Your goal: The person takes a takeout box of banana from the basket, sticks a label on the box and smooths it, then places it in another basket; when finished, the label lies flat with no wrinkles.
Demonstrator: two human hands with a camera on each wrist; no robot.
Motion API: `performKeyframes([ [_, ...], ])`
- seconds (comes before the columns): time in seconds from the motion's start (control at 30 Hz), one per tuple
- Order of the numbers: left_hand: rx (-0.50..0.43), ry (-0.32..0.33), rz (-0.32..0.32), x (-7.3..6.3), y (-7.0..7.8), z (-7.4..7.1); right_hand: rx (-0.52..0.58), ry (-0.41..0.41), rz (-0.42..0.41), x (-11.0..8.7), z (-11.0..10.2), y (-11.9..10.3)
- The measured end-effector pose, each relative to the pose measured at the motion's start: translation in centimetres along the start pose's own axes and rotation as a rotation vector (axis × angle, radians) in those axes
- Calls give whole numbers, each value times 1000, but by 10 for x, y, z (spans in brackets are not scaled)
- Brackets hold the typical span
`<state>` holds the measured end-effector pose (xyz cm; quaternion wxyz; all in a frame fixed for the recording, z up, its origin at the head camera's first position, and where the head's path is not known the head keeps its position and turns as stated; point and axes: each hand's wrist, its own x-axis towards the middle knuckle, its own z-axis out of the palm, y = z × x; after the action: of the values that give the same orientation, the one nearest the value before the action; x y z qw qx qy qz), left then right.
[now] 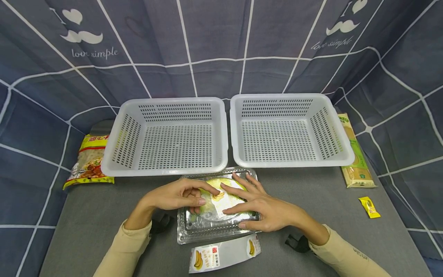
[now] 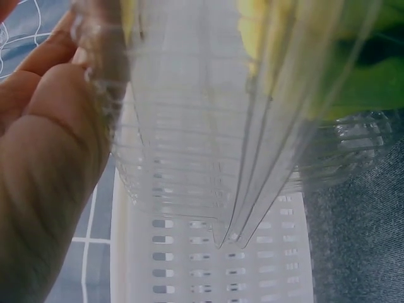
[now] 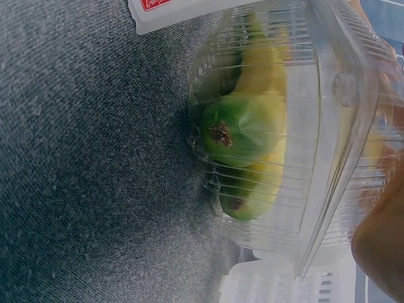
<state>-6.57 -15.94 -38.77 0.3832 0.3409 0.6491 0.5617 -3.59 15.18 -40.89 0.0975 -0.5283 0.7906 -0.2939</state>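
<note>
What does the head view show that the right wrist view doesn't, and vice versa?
Head only: the small yellow plastic packet, the yellow-and-red food bag and the long green-and-tan package.
Right wrist only: brown-tipped ends of green-and-yellow fruit.
Both: the clear rectangular plastic container, a white slotted plastic basket and the long white printed strip.

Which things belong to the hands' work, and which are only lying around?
Apparently in the job:
clear plastic clamshell, under left hand and right hand
banana-print label on its lid
green-yellow fruit inside
probably the banana-print strip

Apparently just lying about:
left white basket
right white basket
yellow food bag
green-and-tan packet
small yellow sachet
</note>
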Motion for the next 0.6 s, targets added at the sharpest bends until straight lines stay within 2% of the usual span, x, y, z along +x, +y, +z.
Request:
performKeyframes([
  [0.6, 19, 1, 1, 0, 1, 0, 3, -19, 1, 0, -1, 0],
])
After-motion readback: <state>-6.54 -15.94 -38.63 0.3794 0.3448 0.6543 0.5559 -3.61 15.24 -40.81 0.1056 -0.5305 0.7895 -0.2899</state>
